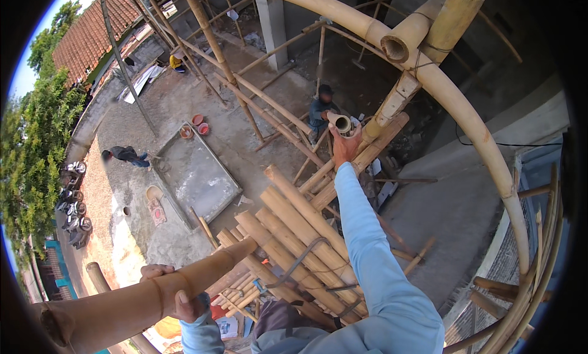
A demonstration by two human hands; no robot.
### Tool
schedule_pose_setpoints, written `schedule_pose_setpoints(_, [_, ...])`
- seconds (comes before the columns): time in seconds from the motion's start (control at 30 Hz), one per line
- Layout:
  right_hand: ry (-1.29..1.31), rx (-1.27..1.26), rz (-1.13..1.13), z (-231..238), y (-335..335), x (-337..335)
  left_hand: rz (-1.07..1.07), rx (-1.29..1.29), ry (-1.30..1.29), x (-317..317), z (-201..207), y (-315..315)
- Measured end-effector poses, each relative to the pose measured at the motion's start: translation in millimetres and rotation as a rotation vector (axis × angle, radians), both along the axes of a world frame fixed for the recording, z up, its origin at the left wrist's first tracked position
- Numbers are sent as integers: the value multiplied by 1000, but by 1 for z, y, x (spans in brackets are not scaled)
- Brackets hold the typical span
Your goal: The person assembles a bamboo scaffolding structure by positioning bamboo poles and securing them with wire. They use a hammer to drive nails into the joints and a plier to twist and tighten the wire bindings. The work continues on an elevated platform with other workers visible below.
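My right arm in a light blue sleeve reaches forward. At its end my right hand (347, 148) is closed around the upper end of a bamboo pole (340, 122), whose hollow mouth faces me. Below it a person (321, 109) in dark clothes looks up from ground level, close to that pole. My left hand (188, 306) wraps around a thick bamboo scaffold pole (211, 269) at the lower left, its fingers showing over the far side. Between my arms a row of cut bamboo poles (300, 237) lies side by side, with dark straps across them.
A large curved bamboo pole (484, 133) crosses the upper right, lashed to a thick upright pole (453, 23). Far below are a rectangular mortar bed (196, 170), red buckets (197, 119) and another person (128, 156). Parked motorbikes (75, 213) stand at far left. A corrugated panel (490, 262) lies right.
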State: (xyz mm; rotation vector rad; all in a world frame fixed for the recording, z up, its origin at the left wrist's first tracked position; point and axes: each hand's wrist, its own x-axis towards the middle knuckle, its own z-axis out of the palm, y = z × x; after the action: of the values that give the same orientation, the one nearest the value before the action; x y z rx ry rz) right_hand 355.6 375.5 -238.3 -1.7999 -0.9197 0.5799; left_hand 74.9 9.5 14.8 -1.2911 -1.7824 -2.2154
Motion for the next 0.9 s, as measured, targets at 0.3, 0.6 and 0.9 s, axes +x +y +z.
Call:
schedule_pose_setpoints(0.3, [-63, -108, 3, -39, 27, 33, -6, -28, -54, 5, 2, 1])
schedule_pose_setpoints(0.6, [241, 37, 441, -84, 21, 31, -22, -52, -58, 4, 10, 1])
schedule_pose_setpoints(0.9, [550, 18, 171, -5, -23, 79, -112, -46, 4, 0, 8, -2])
